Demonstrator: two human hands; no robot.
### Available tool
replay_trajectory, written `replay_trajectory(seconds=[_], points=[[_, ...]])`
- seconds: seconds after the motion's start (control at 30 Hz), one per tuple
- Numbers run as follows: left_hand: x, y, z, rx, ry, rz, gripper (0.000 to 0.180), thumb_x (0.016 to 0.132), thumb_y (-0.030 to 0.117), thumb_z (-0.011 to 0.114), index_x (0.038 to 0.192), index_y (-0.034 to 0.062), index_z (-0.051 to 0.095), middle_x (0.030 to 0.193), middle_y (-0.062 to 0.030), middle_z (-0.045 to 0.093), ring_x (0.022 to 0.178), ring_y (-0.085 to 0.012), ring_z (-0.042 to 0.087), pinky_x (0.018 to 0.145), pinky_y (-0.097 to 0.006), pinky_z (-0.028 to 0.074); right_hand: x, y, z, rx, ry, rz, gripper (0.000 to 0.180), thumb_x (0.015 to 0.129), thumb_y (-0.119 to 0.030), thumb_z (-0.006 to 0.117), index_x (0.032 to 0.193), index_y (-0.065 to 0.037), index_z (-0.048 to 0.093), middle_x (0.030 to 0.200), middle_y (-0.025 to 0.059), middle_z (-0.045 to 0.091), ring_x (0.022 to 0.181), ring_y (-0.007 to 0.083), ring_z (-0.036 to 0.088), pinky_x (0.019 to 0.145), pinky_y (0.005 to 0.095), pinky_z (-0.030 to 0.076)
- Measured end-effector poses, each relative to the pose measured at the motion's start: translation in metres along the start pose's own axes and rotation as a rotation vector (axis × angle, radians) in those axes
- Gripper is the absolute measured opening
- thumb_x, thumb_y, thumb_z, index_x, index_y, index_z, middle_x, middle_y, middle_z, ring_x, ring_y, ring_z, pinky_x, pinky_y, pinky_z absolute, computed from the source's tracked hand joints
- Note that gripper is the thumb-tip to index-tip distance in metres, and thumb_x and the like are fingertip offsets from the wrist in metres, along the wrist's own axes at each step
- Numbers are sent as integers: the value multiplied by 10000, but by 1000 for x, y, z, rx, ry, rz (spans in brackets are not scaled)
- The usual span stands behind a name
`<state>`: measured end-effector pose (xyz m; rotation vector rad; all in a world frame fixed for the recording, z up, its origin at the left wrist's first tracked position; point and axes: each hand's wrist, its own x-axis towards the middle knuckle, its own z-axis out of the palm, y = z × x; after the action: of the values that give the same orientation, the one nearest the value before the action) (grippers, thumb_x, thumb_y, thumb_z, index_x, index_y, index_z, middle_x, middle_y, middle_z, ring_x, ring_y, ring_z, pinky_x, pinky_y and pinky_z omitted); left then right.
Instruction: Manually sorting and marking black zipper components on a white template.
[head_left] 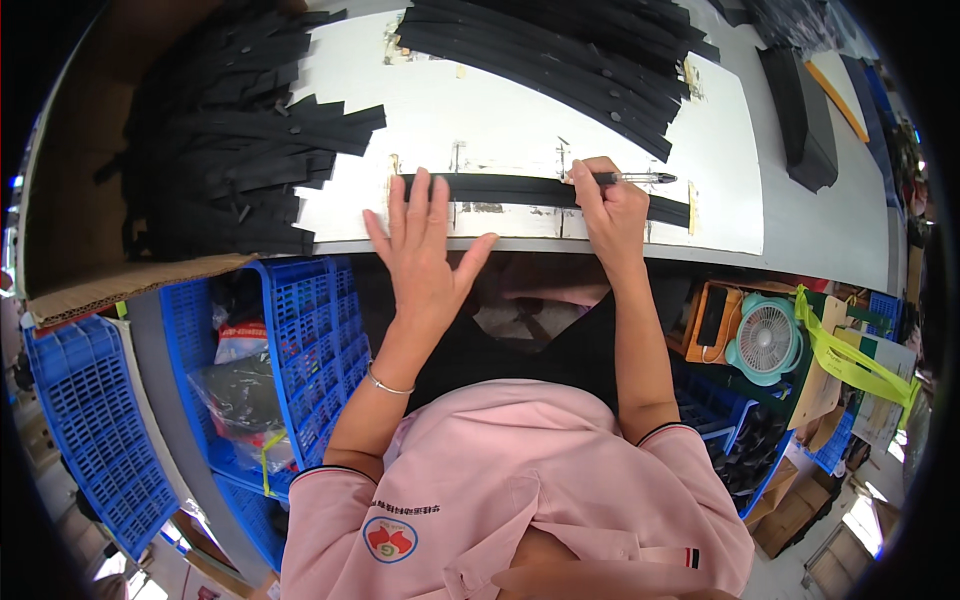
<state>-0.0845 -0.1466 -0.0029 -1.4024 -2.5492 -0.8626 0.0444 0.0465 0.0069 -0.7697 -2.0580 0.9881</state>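
Note:
A long black fabric strip (505, 189) lies across a white board (480, 110) that bears dark ink marks. Near the strip's left end, my left hand (424, 250) presses down with its fingers spread. Between the fingers of my right hand (614, 205) is a pen (640, 178) with a clear barrel and black grip; its tip points left, near the strip's upper edge by a dark mark on the board. Whether the tip touches the strip I cannot tell.
Many black strips (230, 130) pile up at the left beside a cardboard box edge (140, 290). Another bundle of strips (560, 60) lies at the board's far side. Blue plastic baskets (310, 330) stand below the table's left; a teal fan (768, 338) sits at the right.

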Motion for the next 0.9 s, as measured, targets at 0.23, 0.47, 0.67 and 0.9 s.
replay_trajectory(seconds=[0.23,0.47,0.67,0.9], points=[[31,51,28,-484,66,109,335,867,110,777,1193,49,733,1283,-125,671,1191,-322,602,1063,-442,408,-1,2,2,-109,20,-77,289,958,-109,685,733,67,639,807,30,723,482,169,572,481,306,405],[40,56,43,-380,140,124,149,824,49,784,970,60,758,1073,-52,708,1029,-245,632,909,-391,438,-6,4,1,93,75,-8,226,952,-93,696,765,34,680,722,82,683,498,168,559,495,298,405],[41,58,44,-384,134,103,163,801,42,798,957,63,756,1067,-47,708,1024,-246,633,903,-384,438,-5,11,-3,103,4,-146,181,926,-72,704,771,21,691,616,87,625,494,177,535,492,314,395],[41,60,46,-383,154,101,154,774,25,796,919,52,750,1050,-52,697,1015,-256,628,923,-399,434,-4,10,-2,55,-9,-150,232,890,-73,719,684,10,654,641,67,663,502,244,535,501,347,402]])
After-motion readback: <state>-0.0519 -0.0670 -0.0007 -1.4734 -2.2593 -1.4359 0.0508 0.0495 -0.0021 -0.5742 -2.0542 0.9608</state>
